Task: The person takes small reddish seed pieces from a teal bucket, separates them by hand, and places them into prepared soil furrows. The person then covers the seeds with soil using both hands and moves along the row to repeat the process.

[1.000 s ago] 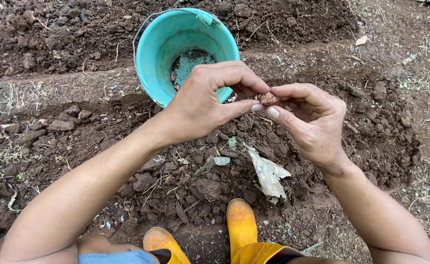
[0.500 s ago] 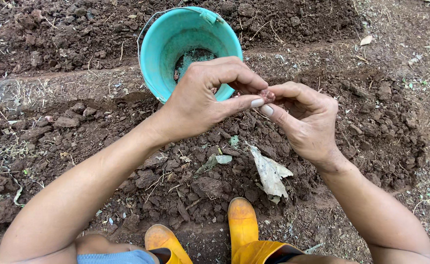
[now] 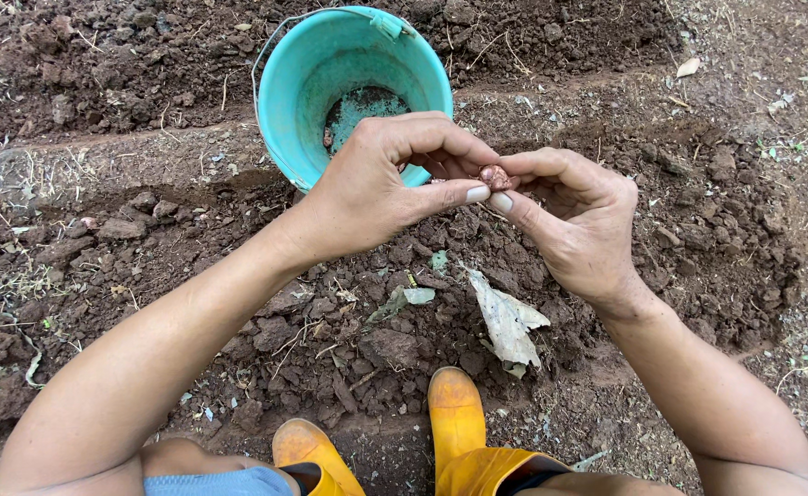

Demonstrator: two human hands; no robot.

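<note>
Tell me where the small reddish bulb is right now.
In the head view, the small reddish bulb sits centre frame, pinched between the fingertips of the left hand and the right hand, just in front of the teal bucket, above the loose soil.

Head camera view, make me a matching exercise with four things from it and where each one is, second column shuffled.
Things:
1. bucket
2. small reddish bulb
3. dry leaf
4. yellow boots

Places:
A. at the bottom edge, on the soil
B. pinched between the fingertips of the left hand and right hand
C. flat on the soil below the right hand
D. standing on the soil beyond the hands

Pairs: 1-D, 2-B, 3-C, 4-A
</note>
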